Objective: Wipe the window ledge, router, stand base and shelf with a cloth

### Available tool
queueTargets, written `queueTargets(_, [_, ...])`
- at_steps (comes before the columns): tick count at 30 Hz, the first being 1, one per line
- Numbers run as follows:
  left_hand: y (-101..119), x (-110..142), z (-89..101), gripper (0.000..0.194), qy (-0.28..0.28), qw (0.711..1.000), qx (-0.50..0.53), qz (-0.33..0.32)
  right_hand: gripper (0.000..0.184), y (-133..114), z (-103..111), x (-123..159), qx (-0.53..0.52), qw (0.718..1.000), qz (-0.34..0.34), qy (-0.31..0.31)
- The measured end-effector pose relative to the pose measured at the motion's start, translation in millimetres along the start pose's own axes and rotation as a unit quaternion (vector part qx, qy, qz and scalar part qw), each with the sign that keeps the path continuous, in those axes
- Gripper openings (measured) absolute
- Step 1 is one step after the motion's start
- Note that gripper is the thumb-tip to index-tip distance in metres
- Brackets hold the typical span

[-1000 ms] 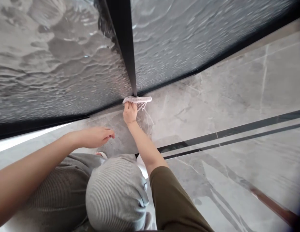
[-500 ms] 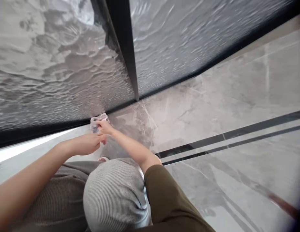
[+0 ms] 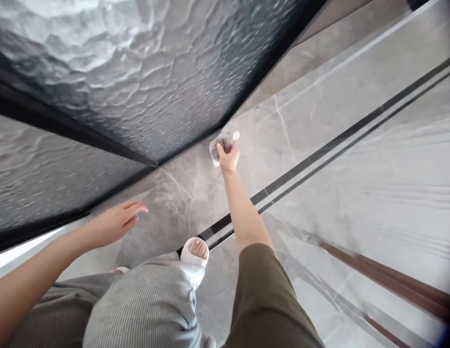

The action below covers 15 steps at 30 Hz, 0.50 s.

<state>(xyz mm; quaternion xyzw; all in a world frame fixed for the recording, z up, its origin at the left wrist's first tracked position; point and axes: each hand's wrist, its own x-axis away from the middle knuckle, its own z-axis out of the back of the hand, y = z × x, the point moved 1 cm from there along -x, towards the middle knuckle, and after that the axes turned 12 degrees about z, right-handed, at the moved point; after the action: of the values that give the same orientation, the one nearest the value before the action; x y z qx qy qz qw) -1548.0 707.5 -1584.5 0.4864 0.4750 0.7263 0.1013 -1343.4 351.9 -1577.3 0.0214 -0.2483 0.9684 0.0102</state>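
My right hand (image 3: 229, 155) grips a crumpled pale cloth (image 3: 215, 149) near the foot of a black-framed textured glass panel (image 3: 181, 72). The cloth lies beside the lower frame edge, against the grey marbled floor; part of it is hidden under the fingers. Out to the left, my left hand (image 3: 119, 222) hovers with fingers extended, holding nothing. It is nearest the lower black frame (image 3: 112, 195) of the other glass panel (image 3: 58, 169).
A black upright bar (image 3: 76, 128) divides the two glass panels. Dark strips (image 3: 301, 169) cross the marbled floor (image 3: 188, 188). My white slipper (image 3: 194, 258) stands below the strips. Reddish-brown wooden legs (image 3: 388, 278) lie at the lower right.
My right hand has moved right along the frame's base with the cloth. My left hand, formerly close to it, is now apart on the left. The view has swung right.
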Motion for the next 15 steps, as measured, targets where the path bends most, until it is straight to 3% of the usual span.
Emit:
queueTargets(3, [10,-11,-1.2,0.04,0.0,1.0,-0.003,-0.009,0.015,5,-24,-52,0.141,0.989,0.021,-0.028])
queueTargets(6, [20,-19,-0.6,0.039,-0.034,0.999,-0.007,-0.008,0.021,5,-46,-61,0.151,0.988,0.025,-0.036])
queueTargets(9, [25,-28,1.8,0.041,-0.059,0.998,-0.015,-0.011,0.024,-6,-67,-27,0.173,0.98,0.045,-0.09])
queueTargets(13, [21,-44,6.7,0.042,-0.054,0.998,-0.024,-0.02,0.027,-44,-110,48,0.226,0.929,0.119,-0.269])
queueTargets(15, [17,-51,8.9,0.042,-0.034,0.999,-0.017,-0.035,0.031,-67,-133,77,0.225,0.914,0.122,-0.313])
